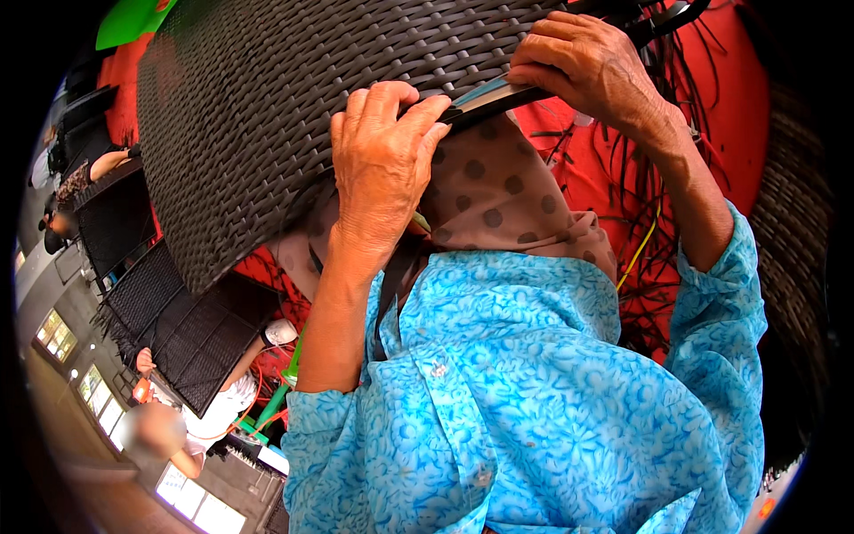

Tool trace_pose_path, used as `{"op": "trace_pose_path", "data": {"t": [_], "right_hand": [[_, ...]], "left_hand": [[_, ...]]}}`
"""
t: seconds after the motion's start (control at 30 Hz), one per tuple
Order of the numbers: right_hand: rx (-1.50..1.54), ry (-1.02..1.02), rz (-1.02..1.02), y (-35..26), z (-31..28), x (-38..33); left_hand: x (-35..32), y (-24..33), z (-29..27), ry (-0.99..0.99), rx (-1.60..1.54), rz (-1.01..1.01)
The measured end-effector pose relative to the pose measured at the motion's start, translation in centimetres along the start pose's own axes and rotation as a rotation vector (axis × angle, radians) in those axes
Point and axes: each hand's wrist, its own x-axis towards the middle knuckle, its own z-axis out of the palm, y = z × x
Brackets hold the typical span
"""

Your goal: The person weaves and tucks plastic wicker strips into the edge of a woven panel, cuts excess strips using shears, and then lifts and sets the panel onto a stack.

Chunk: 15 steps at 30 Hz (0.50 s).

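A dark woven panel [267, 116] is shown in the upper left and centre of the frame, tilted, with its long axis running from the upper right down to the lower left. Its lower right edge is bordered by a flat dark strip [485, 102], which is directed from the centre toward the upper right.

The left hand [382, 160] is located at the centre of the frame; its fingers are curled over the panel edge and closed on it. The right hand [587, 62] is located at the upper right, clenched on the strip and the panel edge, with the panel lying to its left.

Directly below both hands, a brown dotted cloth [498, 196] is seen, and below that a blue flowered shirt [534, 400] fills the lower centre and right. Loose dark strands [658, 178] hang over a red surface [738, 116] at the upper right. Further woven panels [178, 329] are placed at the lower left, where other persons are at work; one arm [111, 162] is visible at the left edge
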Motion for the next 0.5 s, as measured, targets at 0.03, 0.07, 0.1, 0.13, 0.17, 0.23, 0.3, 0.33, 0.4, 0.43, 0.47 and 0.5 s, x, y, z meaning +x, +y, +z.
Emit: {"op": "trace_pose_path", "data": {"t": [0.03,0.07,0.1,0.13,0.17,0.23,0.3,0.33,0.4,0.43,0.47,0.5], "right_hand": [[-0.009,-0.008,0.013,-0.1,-0.4,-0.3],[-0.033,-0.079,0.069,-0.3,-0.8,-0.7],[-0.053,-0.151,0.119,-0.5,-1.0,-1.0],[-0.051,-0.155,0.117,-0.6,-1.2,-1.2],[-0.104,-0.092,0.156,-0.7,-1.5,-1.4],[-0.134,-0.055,0.226,-0.7,-2.3,-2.1],[-0.144,-0.109,0.299,-1.0,-3.1,-3.3],[-0.146,-0.13,0.326,-1.1,-3.4,-3.8],[-0.148,-0.137,0.342,-1.6,-3.4,-4.8],[-0.147,-0.143,0.353,-1.8,-3.4,-5.2],[-0.149,-0.143,0.352,-2.1,-3.6,-5.7],[-0.121,-0.119,0.437,-2.6,-3.7,-6.1]], "left_hand": [[0.2,-0.1,0.4,-0.007,-0.064,-0.007],[0.2,-0.2,0.5,-0.031,-0.117,-0.025],[0.3,-0.3,0.6,0.014,-0.142,-0.033],[0.3,-0.5,0.7,0.014,-0.143,-0.038],[0.4,-0.6,0.7,0.018,-0.169,-0.012],[0.6,-0.9,0.4,0.021,-0.195,0.01],[0.8,-1.1,0.0,-0.055,-0.189,0.036],[0.9,-1.3,-0.2,-0.048,-0.189,0.046],[1.2,-1.5,-0.5,-0.121,-0.172,0.103],[1.4,-1.6,-0.7,-0.111,-0.182,0.112],[1.7,-1.7,-0.9,-0.149,-0.22,0.119],[2.0,-1.7,-1.0,-0.196,-0.251,0.114]]}}
